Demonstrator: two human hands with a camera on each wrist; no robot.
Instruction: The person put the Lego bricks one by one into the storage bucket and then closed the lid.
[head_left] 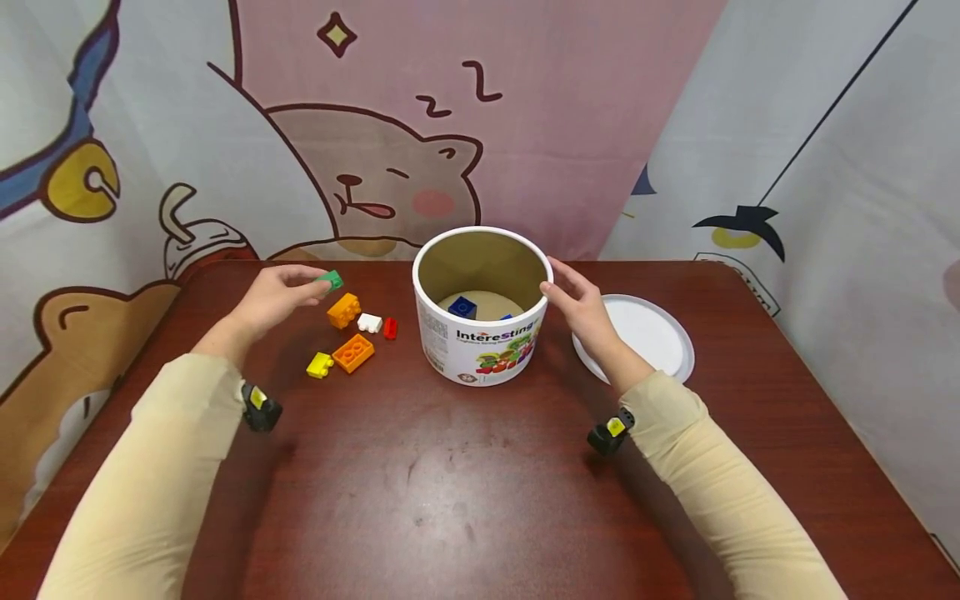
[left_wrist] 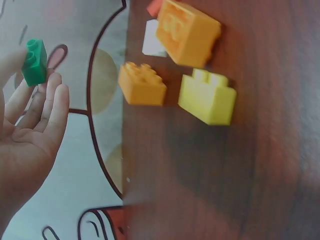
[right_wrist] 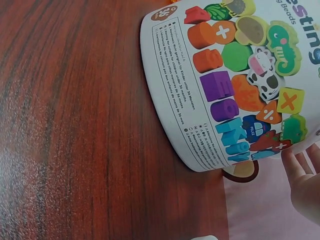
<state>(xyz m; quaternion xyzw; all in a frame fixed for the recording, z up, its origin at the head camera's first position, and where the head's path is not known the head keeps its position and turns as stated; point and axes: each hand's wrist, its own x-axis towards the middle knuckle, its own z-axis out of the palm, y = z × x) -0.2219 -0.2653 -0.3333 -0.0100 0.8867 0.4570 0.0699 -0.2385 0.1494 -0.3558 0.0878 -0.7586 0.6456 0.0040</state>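
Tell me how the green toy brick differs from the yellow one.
Colour: the green brick is a deep green, the yellow brick a bright yellow.
Support: the left hand holds the green brick up between thumb and fingers; the yellow brick lies on the table, untouched.
Shared: both bricks show two round studs in the left wrist view.
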